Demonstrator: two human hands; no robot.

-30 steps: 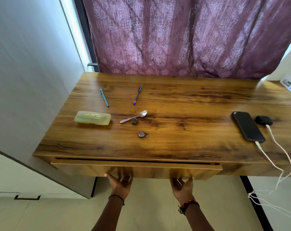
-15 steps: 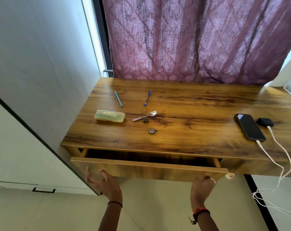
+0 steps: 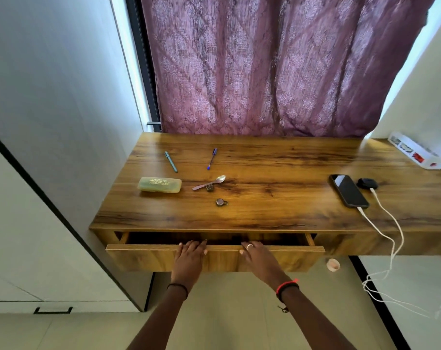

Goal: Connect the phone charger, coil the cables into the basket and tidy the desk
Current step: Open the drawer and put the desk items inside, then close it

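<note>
A black phone (image 3: 348,190) lies on the right side of the wooden desk (image 3: 277,205) with a white cable (image 3: 376,227) plugged into its near end. A small black case (image 3: 367,183) beside it carries a second white cable (image 3: 398,223). Both cables hang over the desk edge to the floor. The drawer (image 3: 143,256) under the desk stands a little open. My left hand (image 3: 189,258) and my right hand (image 3: 259,258) lie flat on the drawer front, fingertips at its top edge, holding nothing. No basket is in view.
On the desk's left half lie a green pen (image 3: 170,161), a blue pen (image 3: 212,159), a yellowish case (image 3: 159,184), a spoon (image 3: 209,182) and two small metal pieces (image 3: 221,202). A white power strip (image 3: 416,154) sits at the back right. A wardrobe (image 3: 50,173) flanks the left.
The drawer went from shut to a little open. My hands moved from under the drawer front up onto its face near the middle. My view has pulled back.
</note>
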